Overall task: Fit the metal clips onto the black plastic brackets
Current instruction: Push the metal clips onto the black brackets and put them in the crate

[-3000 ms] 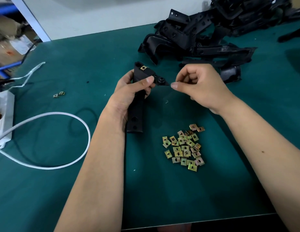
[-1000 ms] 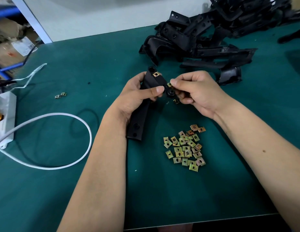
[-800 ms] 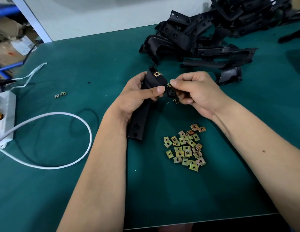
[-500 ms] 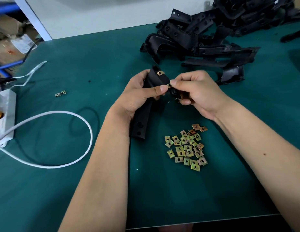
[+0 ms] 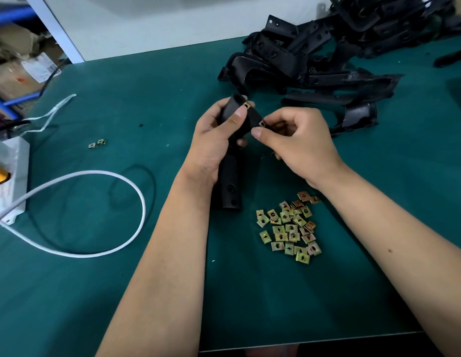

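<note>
The left hand point(image 5: 214, 140) is wrapped around the upper part of a black bracket point(image 5: 230, 176), thumb laid across its front and fingers curled behind it. The bracket's lower end reaches down past the left wrist to the green tabletop point(image 5: 147, 99), though whether it touches cannot be told. A metal clip point(image 5: 247, 105) sits on the bracket's top end, just above the left thumb tip.

The right hand point(image 5: 296, 143) is curled, with its thumb and fingers closed at a side tab of the bracket, where a second clip point(image 5: 262, 123) shows just above the right thumb tip. Whether the fingers pinch the clip itself or only the tab beside it cannot be told. The two hands are nearly touching across the bracket.

Below the right wrist, between the two forearms, lies a loose heap of clips point(image 5: 290, 226) on the tabletop. Beyond the right hand, at the far side, is a big pile of black brackets point(image 5: 314, 60), its nearest piece just past the right knuckles.

Well to the left of the left hand lie two stray clips point(image 5: 97, 144). A white cable point(image 5: 116, 176) loops across the tabletop near the left forearm and runs to a white box point(image 5: 10, 176) at the left edge.
</note>
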Motion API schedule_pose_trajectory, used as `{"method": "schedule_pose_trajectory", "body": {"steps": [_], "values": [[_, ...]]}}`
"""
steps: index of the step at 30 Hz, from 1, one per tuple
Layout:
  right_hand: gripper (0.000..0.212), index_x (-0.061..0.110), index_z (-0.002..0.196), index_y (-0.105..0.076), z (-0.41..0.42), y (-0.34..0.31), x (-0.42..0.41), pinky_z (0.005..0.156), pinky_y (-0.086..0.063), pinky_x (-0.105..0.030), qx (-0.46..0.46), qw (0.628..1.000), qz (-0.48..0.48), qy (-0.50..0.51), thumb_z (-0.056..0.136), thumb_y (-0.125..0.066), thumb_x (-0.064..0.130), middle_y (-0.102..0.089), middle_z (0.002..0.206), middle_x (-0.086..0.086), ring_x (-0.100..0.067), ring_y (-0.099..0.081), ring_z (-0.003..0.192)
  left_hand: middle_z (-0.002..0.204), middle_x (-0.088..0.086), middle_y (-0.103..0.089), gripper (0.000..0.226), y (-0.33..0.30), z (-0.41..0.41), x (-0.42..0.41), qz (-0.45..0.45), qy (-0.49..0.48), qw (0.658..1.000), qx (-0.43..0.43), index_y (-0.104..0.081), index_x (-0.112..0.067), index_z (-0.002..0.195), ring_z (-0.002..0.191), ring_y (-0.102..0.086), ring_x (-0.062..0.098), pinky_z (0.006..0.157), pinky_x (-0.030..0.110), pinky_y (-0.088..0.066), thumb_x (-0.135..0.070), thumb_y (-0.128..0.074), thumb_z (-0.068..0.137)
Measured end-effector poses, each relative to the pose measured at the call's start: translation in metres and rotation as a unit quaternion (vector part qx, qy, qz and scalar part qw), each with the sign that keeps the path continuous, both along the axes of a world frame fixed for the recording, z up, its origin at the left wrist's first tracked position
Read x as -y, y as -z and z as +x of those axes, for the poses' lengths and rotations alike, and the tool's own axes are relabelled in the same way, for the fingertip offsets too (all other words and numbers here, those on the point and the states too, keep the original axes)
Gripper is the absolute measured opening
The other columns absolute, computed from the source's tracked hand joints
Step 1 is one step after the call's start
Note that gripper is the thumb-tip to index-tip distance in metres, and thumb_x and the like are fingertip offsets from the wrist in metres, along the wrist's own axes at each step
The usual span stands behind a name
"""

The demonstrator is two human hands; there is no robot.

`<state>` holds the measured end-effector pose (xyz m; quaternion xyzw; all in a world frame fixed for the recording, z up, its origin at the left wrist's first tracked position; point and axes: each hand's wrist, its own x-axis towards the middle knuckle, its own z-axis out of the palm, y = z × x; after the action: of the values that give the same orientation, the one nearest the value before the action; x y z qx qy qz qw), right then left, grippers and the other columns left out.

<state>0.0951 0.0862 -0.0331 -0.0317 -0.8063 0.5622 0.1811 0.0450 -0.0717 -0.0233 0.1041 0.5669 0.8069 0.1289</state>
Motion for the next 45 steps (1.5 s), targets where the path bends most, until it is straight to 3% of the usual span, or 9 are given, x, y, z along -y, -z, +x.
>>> {"method": "schedule_pose_trajectory", "body": {"steps": [4,10,15,24,30,40,45], "values": [[0.019,0.014,0.08,-0.073,0.0,0.002,0.0,0.059,-0.051,-0.03,-0.008,1.0,0.016,-0.001,0.082,-0.084,0.029,-0.071,0.073,-0.001,-0.007,-0.059,0.062,0.107,0.001,-0.071,0.026,0.0,0.002,-0.002,-0.008,0.0,1.0,-0.01,-0.058,-0.007,0.128,0.075,-0.06,0.009,0.054,0.019,-0.041,-0.004,-0.057,0.103],[0.021,0.014,0.075,-0.071,-0.007,0.005,0.001,0.055,-0.046,-0.028,-0.005,1.0,0.026,0.015,0.081,-0.085,0.029,-0.067,0.066,0.004,-0.006,-0.055,0.058,0.101,0.0,-0.069,0.02,0.001,0.001,-0.007,-0.044,-0.038,0.998,-0.02,-0.06,-0.005,0.121,0.072,-0.059,0.01,0.052,0.02,-0.04,-0.001,-0.057,0.102],[0.022,0.014,0.076,-0.071,-0.004,0.006,-0.001,0.053,-0.046,-0.029,0.007,1.0,0.001,0.002,0.082,-0.085,0.03,-0.066,0.065,0.003,-0.009,-0.056,0.055,0.094,0.002,-0.067,0.014,-0.002,0.001,-0.005,-0.041,-0.008,0.999,-0.011,-0.06,-0.005,0.115,0.069,-0.058,0.011,0.051,0.019,-0.041,-0.003,-0.057,0.102],[0.028,0.01,0.075,-0.072,0.002,-0.006,-0.004,0.059,-0.047,-0.032,-0.003,0.997,0.081,-0.005,0.082,-0.087,0.033,-0.069,0.068,-0.003,-0.009,-0.056,0.06,0.092,0.005,-0.068,0.008,-0.004,0.003,-0.005,-0.045,0.004,0.999,-0.012,-0.063,-0.005,0.107,0.067,-0.059,0.012,0.051,0.019,-0.044,-0.001,-0.059,0.101],[0.031,0.01,0.071,-0.07,0.004,-0.004,-0.002,0.053,-0.041,-0.022,-0.017,0.995,0.094,-0.006,0.081,-0.087,0.033,-0.066,0.064,-0.001,-0.004,-0.051,0.055,0.099,0.003,-0.07,0.012,-0.006,0.003,-0.002,-0.052,0.017,0.998,-0.012,-0.058,-0.005,0.112,0.068,-0.058,0.012,0.047,0.017,-0.04,0.0,-0.056,0.102],[0.032,0.013,0.072,-0.067,0.01,-0.012,0.0,0.056,-0.048,-0.033,-0.068,0.99,0.121,0.012,0.083,-0.084,0.037,-0.065,0.064,0.003,-0.014,-0.059,0.059,0.095,0.0,-0.071,0.014,-0.021,0.012,-0.003,-0.066,-0.012,0.996,-0.054,-0.059,-0.004,0.114,0.065,-0.058,0.01,0.049,0.019,-0.042,0.001,-0.058,0.1],[0.036,0.009,0.068,-0.065,0.034,-0.026,-0.018,0.053,-0.045,-0.037,-0.084,0.988,0.12,0.043,0.083,-0.086,0.035,-0.064,0.061,0.0,-0.013,-0.054,0.053,0.097,0.0,-0.074,0.013,-0.034,0.027,-0.022,-0.083,0.013,0.993,-0.087,-0.063,-0.008,0.109,0.066,-0.06,0.011,0.049,0.02,-0.043,0.0,-0.061,0.1]]}}
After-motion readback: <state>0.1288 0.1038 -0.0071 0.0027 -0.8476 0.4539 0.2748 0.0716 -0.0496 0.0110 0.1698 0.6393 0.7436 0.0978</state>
